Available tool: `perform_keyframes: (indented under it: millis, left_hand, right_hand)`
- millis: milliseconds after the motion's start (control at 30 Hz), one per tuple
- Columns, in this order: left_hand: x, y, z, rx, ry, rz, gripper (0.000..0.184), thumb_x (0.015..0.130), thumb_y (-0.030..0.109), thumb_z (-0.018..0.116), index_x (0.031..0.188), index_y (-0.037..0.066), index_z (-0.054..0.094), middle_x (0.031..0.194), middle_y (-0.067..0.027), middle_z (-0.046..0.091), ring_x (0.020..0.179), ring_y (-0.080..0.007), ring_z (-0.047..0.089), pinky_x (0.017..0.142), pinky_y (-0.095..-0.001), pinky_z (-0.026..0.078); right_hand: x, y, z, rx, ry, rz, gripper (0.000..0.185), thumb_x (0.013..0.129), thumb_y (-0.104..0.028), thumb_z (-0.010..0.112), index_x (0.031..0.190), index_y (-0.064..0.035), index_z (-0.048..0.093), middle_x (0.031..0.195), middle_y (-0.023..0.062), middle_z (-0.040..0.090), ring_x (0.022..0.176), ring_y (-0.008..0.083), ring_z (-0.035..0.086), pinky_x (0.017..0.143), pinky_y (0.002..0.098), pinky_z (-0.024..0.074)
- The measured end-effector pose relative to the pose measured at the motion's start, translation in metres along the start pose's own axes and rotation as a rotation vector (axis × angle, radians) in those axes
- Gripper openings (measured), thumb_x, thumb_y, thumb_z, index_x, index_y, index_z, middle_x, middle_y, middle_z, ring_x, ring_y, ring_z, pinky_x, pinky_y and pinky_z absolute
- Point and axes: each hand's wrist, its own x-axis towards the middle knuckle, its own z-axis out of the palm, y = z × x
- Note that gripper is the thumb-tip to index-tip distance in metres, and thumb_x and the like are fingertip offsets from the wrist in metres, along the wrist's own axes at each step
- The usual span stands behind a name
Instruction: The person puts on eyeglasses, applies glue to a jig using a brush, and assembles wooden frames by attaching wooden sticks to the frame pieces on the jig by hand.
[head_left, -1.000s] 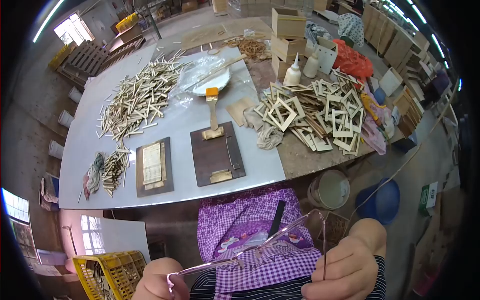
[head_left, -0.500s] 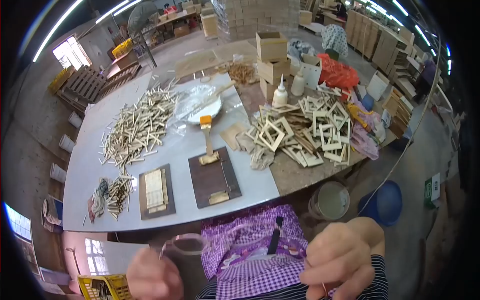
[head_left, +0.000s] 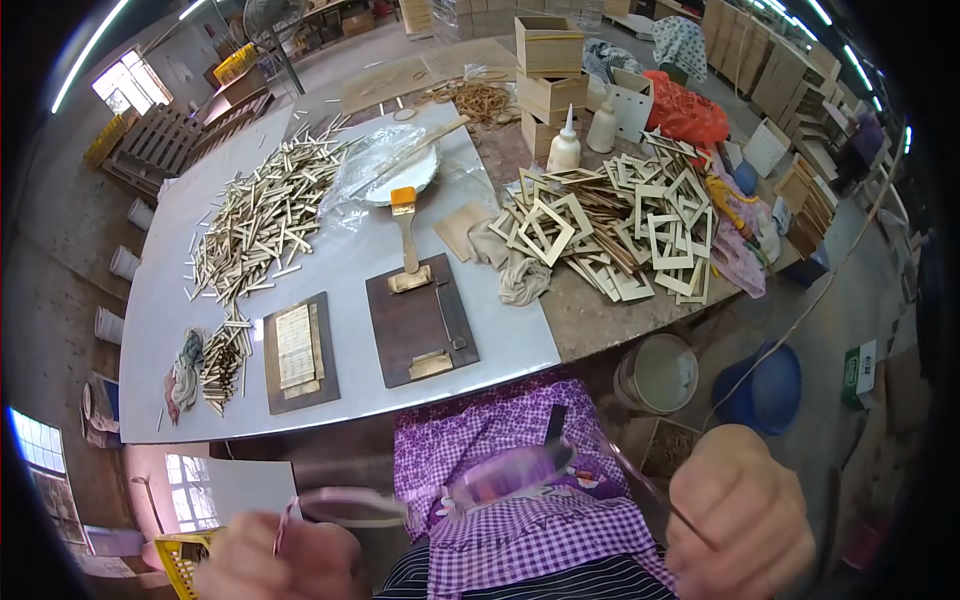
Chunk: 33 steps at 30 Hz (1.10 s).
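Note:
A pair of eyeglasses (head_left: 510,478), blurred by motion, spans the space between my hands over the purple checked apron (head_left: 530,540). At the lower left my left hand (head_left: 278,556) is closed on one end of the glasses. My right hand (head_left: 738,512) has its fingers curled round the other temple at the lower right. Beyond them, on the table, lie a dark board (head_left: 422,325) with metal wire and pale blocks, a smaller board (head_left: 325,385) carrying pale strips, and a brush (head_left: 408,230) with an orange ferrule.
On the table (head_left: 500,372) are a pile of sticks (head_left: 265,215), wooden frames (head_left: 650,225), a glue bottle (head_left: 565,150) and stacked wooden boxes (head_left: 549,50). A blue bucket (head_left: 760,390) and a pale bucket (head_left: 655,375) stand below its right edge. A yellow crate (head_left: 175,565) is lower left.
The glasses have turned from edge-on to lenses facing the camera. My left hand has moved left and my right hand has shifted right. The view has tilted up, then down again.

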Motion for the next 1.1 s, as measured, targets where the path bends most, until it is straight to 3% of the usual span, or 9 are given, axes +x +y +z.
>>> perform_keyframes:
  millis: [67, 367, 500, 600, 733, 867, 1033, 1100]
  left_hand:
    - [0.004, 0.006, 0.004, 0.109, -0.073, 0.198, 0.029, 0.104, 0.035, 0.055, 0.106, 0.010, 0.070, 0.083, -0.0030, 0.056, 0.067, -0.0155, 0.044, 0.068, -0.0333, 0.033]
    - [-0.005, 0.008, 0.004, 0.092, -0.117, 0.241, 0.030, 0.105, 0.035, 0.051, 0.105, 0.010, 0.068, 0.081, -0.0017, 0.050, 0.072, -0.0153, 0.044, 0.072, -0.0335, 0.035]
    - [-0.009, 0.014, 0.008, 0.214, -0.033, 0.011, 0.025, 0.105, 0.033, 0.052, 0.100, 0.011, 0.064, 0.081, -0.0010, 0.050, 0.071, -0.0149, 0.045, 0.073, -0.0333, 0.037]
    - [-0.008, -0.006, 0.000, 0.142, 0.019, 0.037, 0.033, 0.111, 0.032, 0.047, 0.088, 0.010, 0.048, 0.078, -0.0008, 0.040, 0.072, -0.0122, 0.036, 0.072, -0.0295, 0.033]
    - [-0.010, -0.014, -0.018, 0.178, 0.011, -0.083, 0.030, 0.111, 0.032, 0.048, 0.090, 0.010, 0.049, 0.078, -0.0010, 0.041, 0.072, -0.0125, 0.037, 0.071, -0.0293, 0.034]
    - [-0.010, -0.012, -0.027, 0.225, -0.049, -0.120, 0.031, 0.111, 0.034, 0.046, 0.092, 0.010, 0.050, 0.079, -0.0013, 0.041, 0.071, -0.0123, 0.037, 0.072, -0.0289, 0.038]
    - [-0.007, 0.004, -0.009, 0.016, 0.070, -0.139, 0.023, 0.108, 0.026, 0.056, 0.091, 0.010, 0.056, 0.084, -0.0025, 0.045, 0.074, -0.0129, 0.046, 0.074, -0.0269, 0.041]
    - [-0.003, 0.013, -0.002, 0.023, 0.022, 0.005, 0.017, 0.101, 0.028, 0.059, 0.094, 0.013, 0.060, 0.081, -0.0007, 0.053, 0.071, -0.0146, 0.046, 0.072, -0.0337, 0.040]
  right_hand:
    - [0.004, -0.002, -0.005, 0.084, -0.114, -0.113, 0.018, 0.085, -0.009, 0.080, 0.093, -0.0050, 0.065, 0.093, 0.0113, 0.065, 0.070, 0.0209, 0.058, 0.062, 0.0317, 0.0457]
    - [0.006, -0.012, -0.004, 0.105, -0.190, 0.042, 0.011, 0.086, -0.009, 0.076, 0.091, -0.0053, 0.066, 0.092, 0.0099, 0.065, 0.067, 0.0200, 0.057, 0.062, 0.0306, 0.0456]
    - [0.007, -0.010, -0.005, 0.042, -0.299, -0.046, 0.008, 0.085, -0.008, 0.074, 0.089, -0.0038, 0.069, 0.092, 0.0117, 0.066, 0.065, 0.0192, 0.057, 0.058, 0.0293, 0.0443]
    - [0.002, -0.013, 0.002, -0.077, -0.205, 0.067, 0.006, 0.084, -0.004, 0.072, 0.090, -0.0018, 0.071, 0.093, 0.0132, 0.066, 0.064, 0.0188, 0.058, 0.055, 0.0293, 0.0456]
    - [0.008, -0.008, -0.007, -0.063, -0.483, -0.006, 0.005, 0.084, -0.002, 0.069, 0.087, 0.0004, 0.072, 0.092, 0.0136, 0.067, 0.065, 0.0199, 0.060, 0.056, 0.0301, 0.0485]
    - [0.017, -0.013, -0.007, -0.123, -0.576, -0.065, 0.006, 0.085, 0.000, 0.066, 0.088, 0.0006, 0.071, 0.090, 0.0118, 0.067, 0.065, 0.0198, 0.061, 0.059, 0.0308, 0.0507]
    - [0.019, -0.016, -0.011, -0.187, -0.532, -0.157, 0.004, 0.085, 0.000, 0.065, 0.086, -0.0005, 0.069, 0.088, 0.0101, 0.067, 0.066, 0.0189, 0.062, 0.059, 0.0306, 0.0506]
    - [0.018, -0.012, -0.013, -0.159, -0.499, -0.264, 0.004, 0.086, 0.000, 0.065, 0.086, -0.0023, 0.068, 0.088, 0.0096, 0.067, 0.065, 0.0188, 0.062, 0.060, 0.0302, 0.0511]
